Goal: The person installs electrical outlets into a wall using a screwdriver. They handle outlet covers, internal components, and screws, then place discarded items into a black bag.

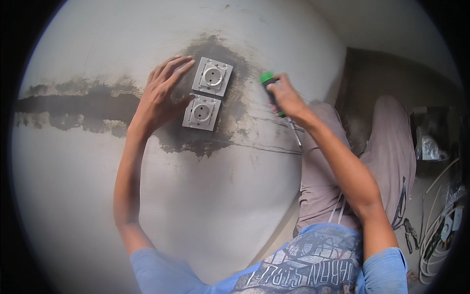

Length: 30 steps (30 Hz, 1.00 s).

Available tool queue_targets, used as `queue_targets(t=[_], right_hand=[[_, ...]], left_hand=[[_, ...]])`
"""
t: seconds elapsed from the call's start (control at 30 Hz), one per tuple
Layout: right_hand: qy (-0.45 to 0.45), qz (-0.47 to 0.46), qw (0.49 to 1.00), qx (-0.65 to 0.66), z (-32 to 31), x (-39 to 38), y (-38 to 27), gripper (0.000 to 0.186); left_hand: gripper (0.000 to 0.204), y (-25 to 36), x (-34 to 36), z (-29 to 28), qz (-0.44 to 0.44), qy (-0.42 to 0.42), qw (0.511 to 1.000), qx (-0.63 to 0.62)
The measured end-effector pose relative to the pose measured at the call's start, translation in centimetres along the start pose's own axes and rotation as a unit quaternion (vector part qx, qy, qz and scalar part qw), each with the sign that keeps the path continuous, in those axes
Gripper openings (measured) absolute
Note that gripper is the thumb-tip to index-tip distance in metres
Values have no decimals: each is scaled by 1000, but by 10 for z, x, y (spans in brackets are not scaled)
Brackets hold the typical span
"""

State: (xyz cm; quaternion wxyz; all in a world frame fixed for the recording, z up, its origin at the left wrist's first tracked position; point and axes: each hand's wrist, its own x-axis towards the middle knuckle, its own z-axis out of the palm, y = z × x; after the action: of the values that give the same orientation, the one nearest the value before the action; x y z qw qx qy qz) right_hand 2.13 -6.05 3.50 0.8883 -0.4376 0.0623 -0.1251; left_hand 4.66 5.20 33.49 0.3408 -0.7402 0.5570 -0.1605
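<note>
Two square power sockets, the upper socket [212, 77] and the lower socket [201, 113], sit one above the other on the wall, their round wells and metal mounting frames exposed. My left hand [166, 93] is beside them on the left, fingers spread and thumb close to the lower socket's upper left corner; whether it touches cannot be made out. To the right, apart from the sockets, my right hand [289, 100] is wrapped round a screwdriver [274, 98] with a green and black handle. Its metal shaft points down toward my knee.
Dark grey patched plaster [210, 142] surrounds the sockets, and a grey strip [78, 108] runs left along the white wall. My bent legs [323, 171] are at the right. Pliers [410, 235], coiled white cable [431, 255] and a clear plastic bag [430, 148] lie at the far right.
</note>
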Motion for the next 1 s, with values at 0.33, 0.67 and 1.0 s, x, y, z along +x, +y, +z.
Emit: queue_targets(t=[0.33,0.67,1.0], right_hand=[[77,-277,933,-217,24,4,34,48],[52,-328,908,-257,31,12,31,49],[46,-326,898,-292,20,13,28,48]], left_hand=[[83,-7,45,44,71,-95,986,117],[92,-11,47,43,82,-107,986,96],[93,-16,55,41,78,-123,986,82]])
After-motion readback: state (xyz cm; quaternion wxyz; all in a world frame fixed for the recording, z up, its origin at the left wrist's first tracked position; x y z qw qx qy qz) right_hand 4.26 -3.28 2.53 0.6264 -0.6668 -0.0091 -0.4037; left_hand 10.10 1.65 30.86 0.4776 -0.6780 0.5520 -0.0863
